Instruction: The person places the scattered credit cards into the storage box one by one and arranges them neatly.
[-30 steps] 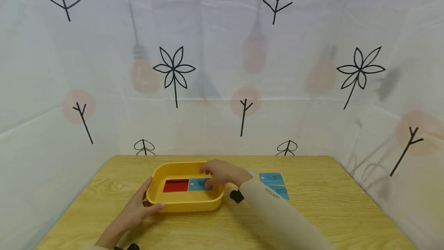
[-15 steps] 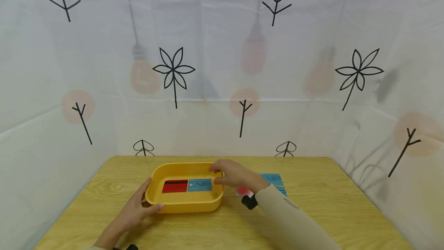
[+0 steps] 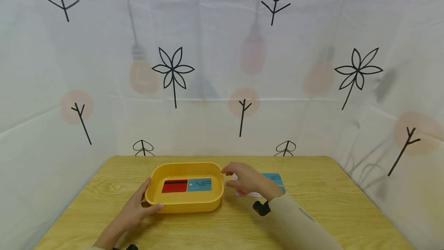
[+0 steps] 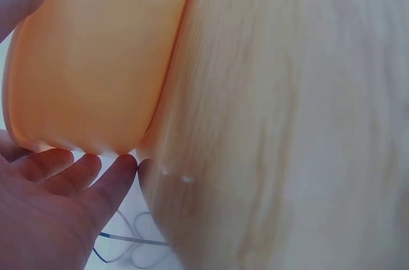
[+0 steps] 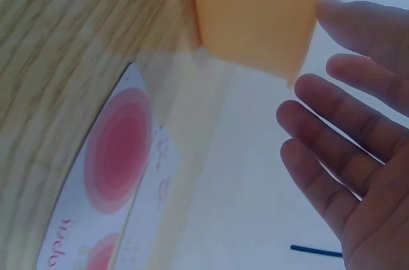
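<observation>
A yellow tray [image 3: 187,207] with rounded corners stands on the table. Side by side on its floor lie a red card [image 3: 174,188] with a black stripe and a blue VIP card [image 3: 199,185]. My left hand [image 3: 133,208] holds the tray's left end, thumb at the front wall and fingers around the end; the left wrist view shows its fingertips against the tray wall [image 4: 96,59]. Just off the tray's right end is my right hand [image 3: 245,179], fingers loosely bent and nothing in them. In the right wrist view, that hand [image 5: 370,136] has its fingers spread beside the tray.
Right of the tray, partly under my right hand in the head view, lie white cards with pink circles [image 5: 118,149]. Beyond them are blue VIP cards [image 3: 274,178], partly covered by the hand. A printed white cloth [image 3: 204,126] hangs behind the wooden table [image 3: 312,203].
My right hand has moved right, out of the tray and past its right end, uncovering the blue card inside. My left hand and the tray stay about where they were.
</observation>
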A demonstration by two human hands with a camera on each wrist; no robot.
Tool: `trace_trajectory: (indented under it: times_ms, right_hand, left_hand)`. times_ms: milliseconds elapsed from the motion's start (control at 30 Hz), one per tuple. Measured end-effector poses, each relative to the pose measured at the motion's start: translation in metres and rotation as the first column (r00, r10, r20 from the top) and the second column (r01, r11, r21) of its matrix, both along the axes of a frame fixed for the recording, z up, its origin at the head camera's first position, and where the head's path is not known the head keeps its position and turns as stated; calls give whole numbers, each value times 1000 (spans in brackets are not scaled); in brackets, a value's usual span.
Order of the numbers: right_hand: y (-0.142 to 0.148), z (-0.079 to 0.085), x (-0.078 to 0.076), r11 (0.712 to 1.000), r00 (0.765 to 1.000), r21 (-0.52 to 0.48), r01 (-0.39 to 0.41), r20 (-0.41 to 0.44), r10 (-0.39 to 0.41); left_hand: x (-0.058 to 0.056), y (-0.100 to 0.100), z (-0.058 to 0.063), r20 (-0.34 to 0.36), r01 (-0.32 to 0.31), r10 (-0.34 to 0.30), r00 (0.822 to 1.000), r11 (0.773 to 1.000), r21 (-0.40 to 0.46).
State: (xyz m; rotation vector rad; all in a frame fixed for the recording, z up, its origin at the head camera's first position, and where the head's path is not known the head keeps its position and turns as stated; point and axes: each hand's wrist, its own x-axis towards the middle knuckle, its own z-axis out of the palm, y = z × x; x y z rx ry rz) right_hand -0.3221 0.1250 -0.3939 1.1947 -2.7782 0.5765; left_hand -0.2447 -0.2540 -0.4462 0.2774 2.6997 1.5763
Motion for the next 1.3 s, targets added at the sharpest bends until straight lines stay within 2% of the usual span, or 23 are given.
trace_trajectory:
  times_ms: [200,433,633,933,1100,1300]
  right_hand:
    - [14,-10,0,999,999,-23,29,17,-29]
    - [24,-16,2,996,994,-57,73,91,-68]
    - [29,-20,3,993,991,-66,98,92,-92]
    - [36,-31,-4,992,993,-74,103,69,-98]
    - [42,-34,-5,992,991,-77,103,89,-96]
    - [44,-36,-6,990,984,-52,131,128,-123]
  left_hand:
    - [-2,0,0,4,-1,1,1000,1000,3]
    - [0,0,0,9,-9,9,1000,1000,-1]
    - [0,1,0,2,-12,12,1000,1000,-15]
    - [-1,2,-1,1,-18,18,1000,1000,-14]
    - [-2,2,-2,1,-13,13,1000,1000,5]
    - [-1,1,-1,-8,-26,25,1000,999,-23]
